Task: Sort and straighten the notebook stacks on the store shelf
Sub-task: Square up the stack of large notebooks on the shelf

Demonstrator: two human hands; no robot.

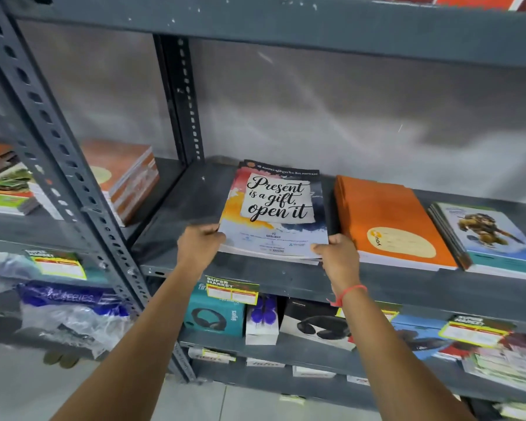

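Both hands grip the notebook stack [274,214] on the grey shelf [195,262].
Left hand [199,246] at 7 o'clock, right hand [337,253] at 5 o'clock; cover reads "Present is a gift, open it"; smaller print, possibly "NAVIN GROUP".

Fingers [216,235] hidden under notebook stack [274,214]; price labels [232,293] illegible

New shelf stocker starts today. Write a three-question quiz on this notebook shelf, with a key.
1. True or false: both hands grip the near corners of the "Present is a gift" stack.
2. Which stack lies directly right of it? A) orange notebooks B) headphone boxes C) plastic bags
3. Fill in: the right hand's wrist wears a ____ thread band.

Key: 1. True; the left hand is on the left corner, the right hand on the right. 2. A, the orange notebooks. 3. Red.
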